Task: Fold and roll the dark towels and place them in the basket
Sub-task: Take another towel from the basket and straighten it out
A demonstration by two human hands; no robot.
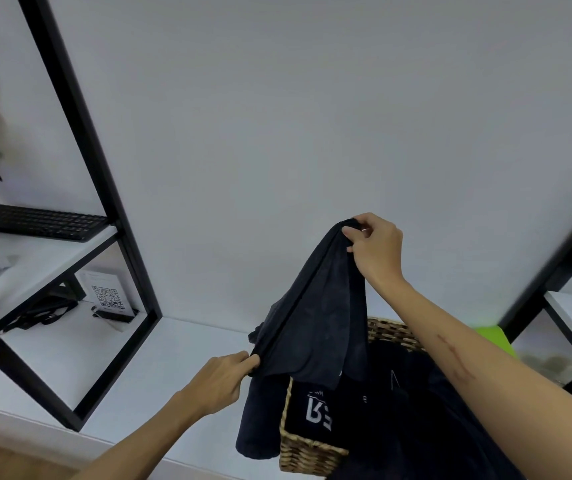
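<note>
The right hand (374,247) is raised and pinches a bunched top corner of a dark towel (315,313), while the left hand (224,379), lower and to the side, pinches the towel's lower edge between thumb and fingers, so the cloth hangs stretched on a slant between them. The towel is in the air just above the near left part of the wicker basket (307,452), which stands on a white ledge (187,344) against the wall. It is neither folded nor rolled; it looks merely spread out for a first fold, so I judge this piece to be at the very start of its handling. Inside the basket lies dark cloth with pale lettering (319,410), loose and heaped rather than rolled as far as can be seen, and another dark piece (260,420) droops over the basket's left rim and down its outside. No neat roll is visible anywhere, so the task seems barely begun: the held towel has yet to be folded, rolled and set in, and the loose pieces probably need the same. To the left, a black frame shelf (80,133) carries a keyboard (35,221).
</note>
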